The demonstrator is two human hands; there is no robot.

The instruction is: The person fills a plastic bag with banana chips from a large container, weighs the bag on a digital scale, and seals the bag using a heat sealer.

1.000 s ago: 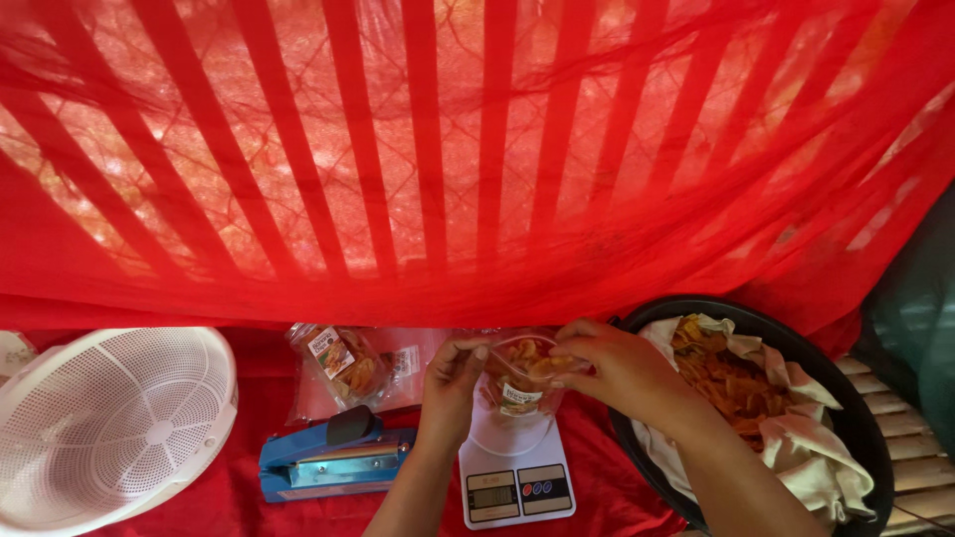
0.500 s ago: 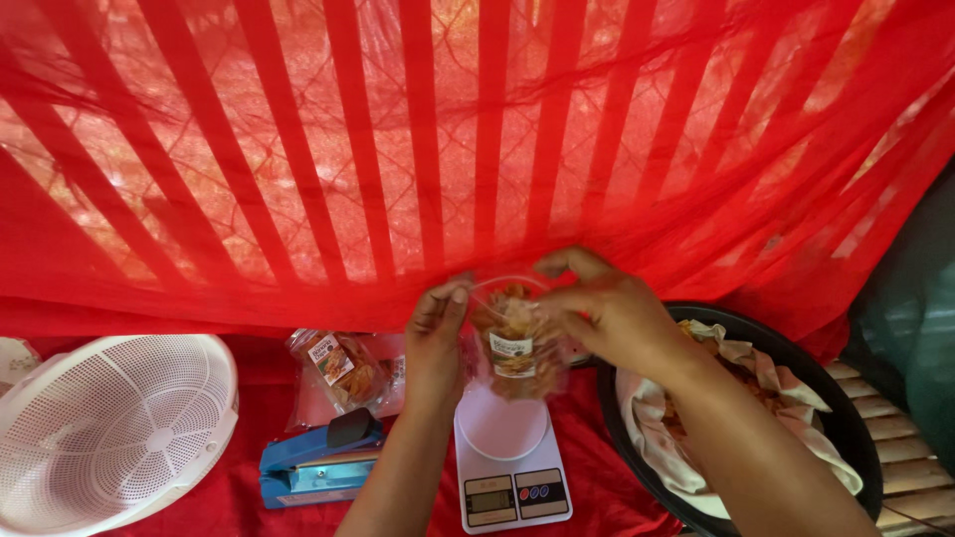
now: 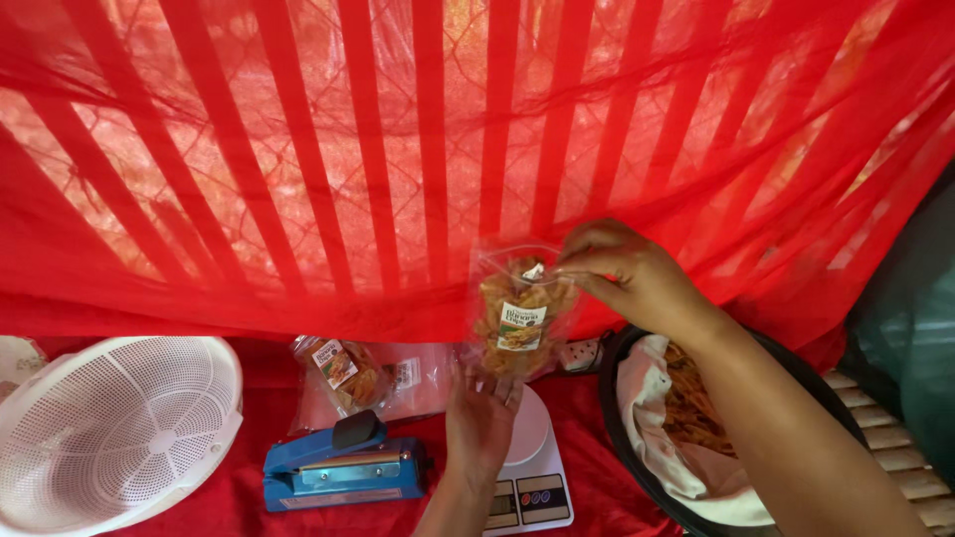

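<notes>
I hold a clear plastic bag of fried chips [image 3: 517, 318] with a small label up in front of the red cloth. My right hand [image 3: 627, 270] pinches the bag's top edge. My left hand [image 3: 480, 418] cups the bag's bottom from below, fingers upward. Beneath the bag stands a small white digital scale [image 3: 532, 477] with nothing on its plate. To the right, a black round pan [image 3: 622, 438] lined with white cloth holds more fried chips [image 3: 691, 403].
A blue heat sealer [image 3: 343, 465] lies left of the scale on the red table cover. Behind it lie filled and empty clear bags [image 3: 348, 373]. A white perforated basket [image 3: 109, 428] sits far left. A red striped net curtain [image 3: 398, 149] hangs behind. Wooden slats [image 3: 895, 418] show at right.
Both hands have lifted the bag off the scale and raised it. My right hand now grips the top edge, and my left hand has dropped to support the bottom.
</notes>
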